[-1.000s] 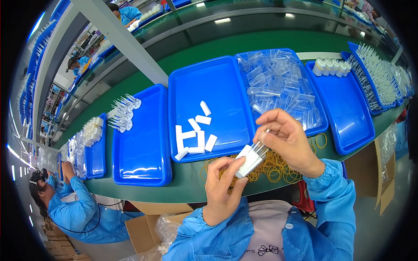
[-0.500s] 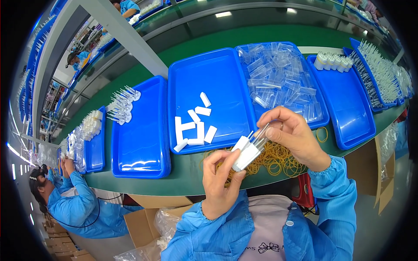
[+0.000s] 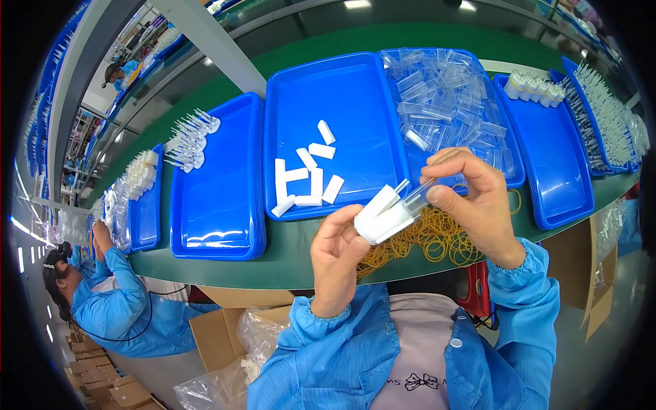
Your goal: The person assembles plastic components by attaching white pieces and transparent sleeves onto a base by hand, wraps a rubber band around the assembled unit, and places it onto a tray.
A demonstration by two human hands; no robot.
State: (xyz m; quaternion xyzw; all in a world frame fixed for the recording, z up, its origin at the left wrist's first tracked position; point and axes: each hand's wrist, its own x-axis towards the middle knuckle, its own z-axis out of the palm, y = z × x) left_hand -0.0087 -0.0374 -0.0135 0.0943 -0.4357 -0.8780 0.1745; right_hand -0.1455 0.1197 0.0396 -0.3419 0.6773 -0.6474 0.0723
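Note:
My left hand [image 3: 335, 256] pinches a white plastic part [image 3: 379, 222], a rounded base with upright block-like sections, tilted up to the right. My right hand [image 3: 475, 205] grips a clear plastic cover [image 3: 418, 195] between thumb and fingers, its other end against the white part. Thin clear prongs stick up from the white part beside the cover. How far the cover sits over the part I cannot tell. Behind my left hand, several white blocks [image 3: 316, 183] lie in a blue tray [image 3: 355, 82]. Below the held parts spreads a pile of yellow rubber bands [image 3: 444, 236].
A tray of clear covers [image 3: 451, 96] is behind my right hand. Blue trays [image 3: 557, 157] with white parts stand to both sides on the green table [image 3: 294, 273]. Cardboard boxes [image 3: 219, 335] are below the edge. A co-worker [image 3: 102, 301] sits at the left.
The held white part and clear cover have turned slightly and, with both hands, appear a little higher in the picture. The whole view has shifted a little. Both hands keep their grip.

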